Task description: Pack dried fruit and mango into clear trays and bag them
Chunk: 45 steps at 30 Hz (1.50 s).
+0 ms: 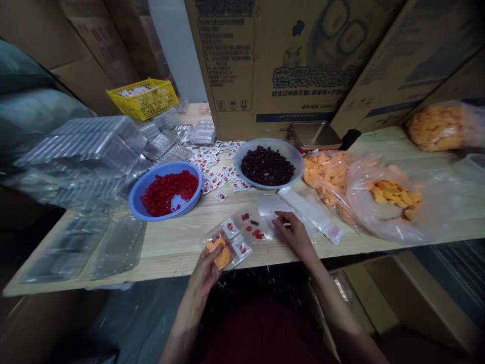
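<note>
My left hand is closed on several flat orange slices at the table's front edge. Those slices lie over a clear plastic tray, where small white packets with a red print sit in compartments. Beside it, small red pieces and dark pieces rest on clear plastic. My right hand hovers over a clear plastic sheet, fingers curled towards the thumb; whatever is between the fingertips, if anything, cannot be made out.
Behind stand a blue bowl of red pieces and a pale bowl of dark ones, with scattered packets between. Clear trays are stacked left, near a yellow basket. Bags of orange slices lie right; cardboard boxes rise behind.
</note>
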{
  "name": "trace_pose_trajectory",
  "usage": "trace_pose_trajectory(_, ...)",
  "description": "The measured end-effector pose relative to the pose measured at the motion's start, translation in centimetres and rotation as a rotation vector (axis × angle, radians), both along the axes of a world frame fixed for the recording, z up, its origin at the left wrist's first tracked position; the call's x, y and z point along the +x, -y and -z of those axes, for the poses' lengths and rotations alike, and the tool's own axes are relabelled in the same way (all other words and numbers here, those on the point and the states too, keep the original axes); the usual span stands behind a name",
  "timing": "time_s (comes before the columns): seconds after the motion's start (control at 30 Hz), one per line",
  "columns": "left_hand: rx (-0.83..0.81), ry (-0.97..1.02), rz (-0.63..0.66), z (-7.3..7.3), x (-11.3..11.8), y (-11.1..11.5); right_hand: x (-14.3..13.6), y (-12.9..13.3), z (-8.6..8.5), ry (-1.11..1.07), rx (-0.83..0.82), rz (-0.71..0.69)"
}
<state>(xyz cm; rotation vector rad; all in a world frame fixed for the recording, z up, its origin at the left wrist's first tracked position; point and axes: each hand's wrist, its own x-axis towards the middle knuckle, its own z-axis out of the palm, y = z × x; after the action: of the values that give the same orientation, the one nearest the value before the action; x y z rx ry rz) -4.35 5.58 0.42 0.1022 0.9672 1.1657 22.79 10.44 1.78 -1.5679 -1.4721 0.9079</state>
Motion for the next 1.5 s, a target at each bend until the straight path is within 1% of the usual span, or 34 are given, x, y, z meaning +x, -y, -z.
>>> trace_pose_trajectory(0.07,0.003,-0.011,-0.062,-0.4,-1.1,-0.4,0.2,0.5,0.0,0.386,-0.006,0.009)
trace_pose_trajectory(0.13,0.009,-0.032,-0.09,-0.7,-2.2,-0.6,-0.1,0.9,0.4,0.685,-0.055,-0.011)
trace_pose_trajectory(0.2,0.024,-0.047,-0.104,-0.9,-2.9,-0.5,-0.5,0.9,0.9,0.841,-0.079,-0.025)
trace_pose_trajectory(0.27,0.024,-0.045,-0.116,-1.0,-3.2,-0.3,-0.7,0.3,1.1,0.909,-0.105,-0.036)
trace_pose_trajectory(0.33,0.011,-0.037,-0.12,-1.0,-3.1,0.0,-0.5,-0.7,0.9,0.921,-0.175,-0.081)
trace_pose_trajectory(0.4,0.0,-0.031,-0.13,-1.1,-2.9,0.4,0.0,-1.7,0.3,0.899,-0.261,-0.162)
trace_pose_trajectory(0.47,0.003,-0.031,-0.144,-1.2,-2.8,0.7,0.5,-2.5,-0.2,0.875,-0.313,-0.212)
trace_pose_trajectory(0.6,0.036,-0.027,-0.119,-1.5,-2.8,1.1,1.3,-3.1,-0.6,0.836,-0.325,-0.197)
trace_pose_trajectory(0.73,0.035,-0.028,-0.106,-1.8,-2.5,1.1,1.9,-3.1,-0.1,0.726,-0.273,-0.142)
trace_pose_trajectory(0.87,0.046,-0.014,-0.102,-1.6,-1.8,1.0,2.8,-3.3,1.0,0.54,-0.261,-0.12)
trace_pose_trajectory(1.07,0.023,0.011,-0.078,-1.1,-0.7,0.5,4.7,-3.3,1.9,0.163,-0.294,-0.22)
trace_pose_trajectory(1.17,0.005,0.021,-0.058,-1.2,0.0,-0.1,5.4,-3.3,2.1,0.1,-0.316,-0.228)
trace_pose_trajectory(1.27,0.008,0.032,-0.045,-1.4,0.8,-0.9,5.1,-3.2,2.1,0.1,-0.326,-0.214)
trace_pose_trajectory(1.33,0.015,0.029,-0.039,-1.4,1.1,-1.4,4.1,-2.9,1.9,0.169,-0.291,-0.162)
trace_pose_trajectory(1.37,0.017,0.026,-0.04,-1.4,1.2,-1.5,3.3,-2.7,1.8,0.26,-0.258,-0.128)
trace_pose_trajectory(1.43,0.016,0.022,-0.054,-1.5,1.2,-1.8,1.5,-2.2,1.4,0.533,-0.192,-0.065)
trace_pose_trajectory(1.5,0.011,0.016,-0.071,-1.6,1.0,-1.9,0.0,-1.9,1.0,0.762,-0.181,-0.057)
